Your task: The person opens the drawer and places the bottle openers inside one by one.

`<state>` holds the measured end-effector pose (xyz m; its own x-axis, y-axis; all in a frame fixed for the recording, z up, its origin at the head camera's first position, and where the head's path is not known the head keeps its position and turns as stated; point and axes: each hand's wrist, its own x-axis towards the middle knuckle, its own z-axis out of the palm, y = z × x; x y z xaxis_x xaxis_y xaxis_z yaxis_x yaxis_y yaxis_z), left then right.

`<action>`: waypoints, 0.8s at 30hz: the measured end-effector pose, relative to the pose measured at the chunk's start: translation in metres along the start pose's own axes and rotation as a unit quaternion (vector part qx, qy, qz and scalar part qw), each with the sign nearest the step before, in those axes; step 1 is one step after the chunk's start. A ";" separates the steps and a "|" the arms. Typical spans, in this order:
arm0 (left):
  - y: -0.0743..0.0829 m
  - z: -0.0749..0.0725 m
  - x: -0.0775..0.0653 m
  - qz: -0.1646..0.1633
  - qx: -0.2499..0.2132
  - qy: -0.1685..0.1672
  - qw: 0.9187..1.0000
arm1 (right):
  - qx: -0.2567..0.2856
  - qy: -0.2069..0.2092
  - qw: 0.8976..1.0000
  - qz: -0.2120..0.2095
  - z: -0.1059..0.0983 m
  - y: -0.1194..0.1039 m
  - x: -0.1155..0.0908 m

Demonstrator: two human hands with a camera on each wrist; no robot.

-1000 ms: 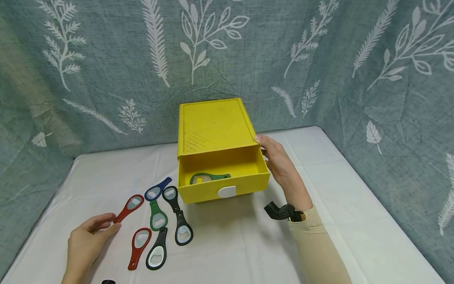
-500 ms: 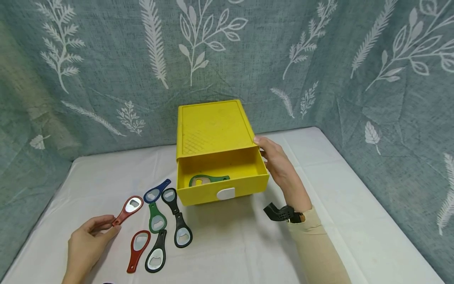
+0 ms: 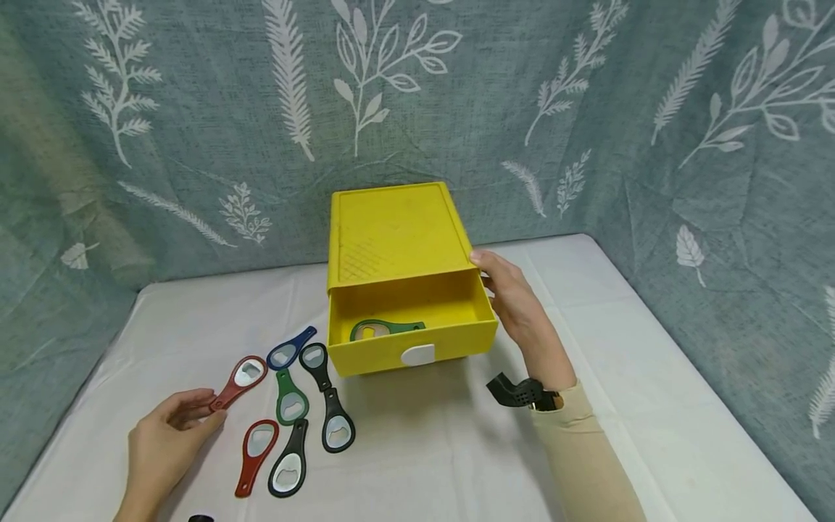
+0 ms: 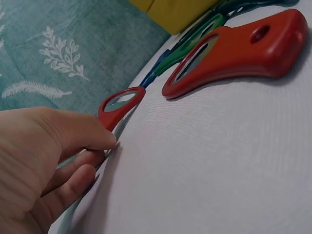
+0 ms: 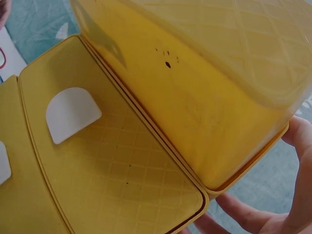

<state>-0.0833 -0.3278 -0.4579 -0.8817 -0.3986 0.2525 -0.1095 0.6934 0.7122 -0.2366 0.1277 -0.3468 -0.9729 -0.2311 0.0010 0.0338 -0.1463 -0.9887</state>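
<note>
My left hand (image 3: 166, 442) pinches the handle end of a red bottle opener (image 3: 225, 397) between thumb and fingers, at the left of the table. In the left wrist view that opener (image 4: 111, 117) slants up from the fingertips, low over the cloth. My right hand (image 3: 522, 308) grips the right front edge of a yellow drawer box (image 3: 398, 232), thumb at the top corner. The box's upper drawer (image 3: 372, 360) is pulled out, with a green bottle opener (image 3: 399, 328) inside. In the right wrist view, thumb and fingers (image 5: 243, 212) hold the box's side; closed drawer fronts show below.
Beside the left hand lie a second red opener (image 3: 251, 460), a blue one (image 3: 296, 344), a green one (image 3: 287, 388) and several black ones (image 3: 296, 442). A dark object (image 3: 201, 518) shows at the bottom edge. Patterned curtain (image 3: 417, 94) surrounds the white table.
The held red opener has tilted slightly, its metal plate and handle now looking brighter. My left hand has shifted only a little; my right hand stays on the box.
</note>
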 end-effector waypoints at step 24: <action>0.003 0.003 0.002 -0.089 -0.024 0.043 0.995 | -0.006 0.000 1.000 0.000 -0.001 0.000 0.000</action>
<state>-0.0864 -0.3243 -0.4571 -0.8073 -0.5639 0.1739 -0.2358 0.5784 0.7809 -0.2371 0.1284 -0.3468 -0.9731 -0.2303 0.0010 0.0311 -0.1356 -0.9903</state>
